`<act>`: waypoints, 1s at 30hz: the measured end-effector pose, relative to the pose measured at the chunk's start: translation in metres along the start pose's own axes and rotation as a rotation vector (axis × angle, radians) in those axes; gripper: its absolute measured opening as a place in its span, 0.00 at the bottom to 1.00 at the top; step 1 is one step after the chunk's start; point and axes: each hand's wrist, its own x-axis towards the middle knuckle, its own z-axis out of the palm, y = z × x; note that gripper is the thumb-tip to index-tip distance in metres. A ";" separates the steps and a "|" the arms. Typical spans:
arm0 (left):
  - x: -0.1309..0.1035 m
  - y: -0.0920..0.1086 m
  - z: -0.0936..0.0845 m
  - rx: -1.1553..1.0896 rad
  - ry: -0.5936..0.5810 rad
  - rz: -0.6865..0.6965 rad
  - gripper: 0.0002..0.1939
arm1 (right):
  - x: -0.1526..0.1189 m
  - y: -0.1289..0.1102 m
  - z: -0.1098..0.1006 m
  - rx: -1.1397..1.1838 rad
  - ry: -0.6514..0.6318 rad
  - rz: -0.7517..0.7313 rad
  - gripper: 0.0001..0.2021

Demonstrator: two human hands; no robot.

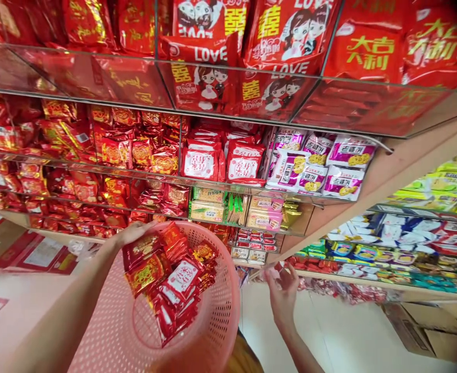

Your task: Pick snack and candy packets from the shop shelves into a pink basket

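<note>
The left hand (133, 234) grips the rim of the pink basket (220, 311), which contains red packets (180, 280). The right hand (283, 295) is half-curled; whether it pinches anything is unclear. Open floor (254, 318) separates basket and right hand.

Basket (234, 295): before the shelf rack (368, 186); heap of packets (182, 277) inside, from far left rim toward base.
Left hand (133, 233): on basket's far left rim.
Right hand (283, 290): right of basket, apart; before rack's lower right corner.
Top tier: large bags (283, 36) behind front edge.
Next tier: cookie packets (317, 163) at right end.
Below: cracker packs (209, 204); wafer packs (265, 212) to their right.
Second rack (368, 281): right, beyond first's side panel; carton (426, 331) on floor before it.
</note>
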 end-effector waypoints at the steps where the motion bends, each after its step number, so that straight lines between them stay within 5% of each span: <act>1: 0.004 -0.003 0.000 -0.004 -0.017 0.006 0.29 | -0.004 -0.013 -0.003 0.015 0.007 -0.007 0.35; 6: 0.019 -0.009 0.001 0.049 0.021 0.071 0.30 | -0.021 -0.076 -0.001 0.088 -0.117 -0.074 0.27; 10: 0.010 0.001 0.003 0.035 -0.017 0.055 0.32 | -0.050 -0.111 0.010 -0.064 -0.576 -0.126 0.25; 14: -0.001 0.010 0.004 0.046 -0.030 0.030 0.34 | -0.077 -0.126 0.025 -0.352 -1.015 -0.131 0.25; 21: -0.003 0.005 0.000 0.018 -0.093 0.085 0.37 | -0.115 -0.136 0.044 -0.632 -1.279 -0.341 0.24; 26: -0.001 0.003 0.006 0.013 -0.096 0.034 0.40 | -0.164 -0.153 0.096 -0.678 -1.451 -0.615 0.23; 30: -0.001 0.005 0.008 0.037 -0.079 0.051 0.40 | -0.199 -0.138 0.158 -0.824 -1.468 -0.638 0.27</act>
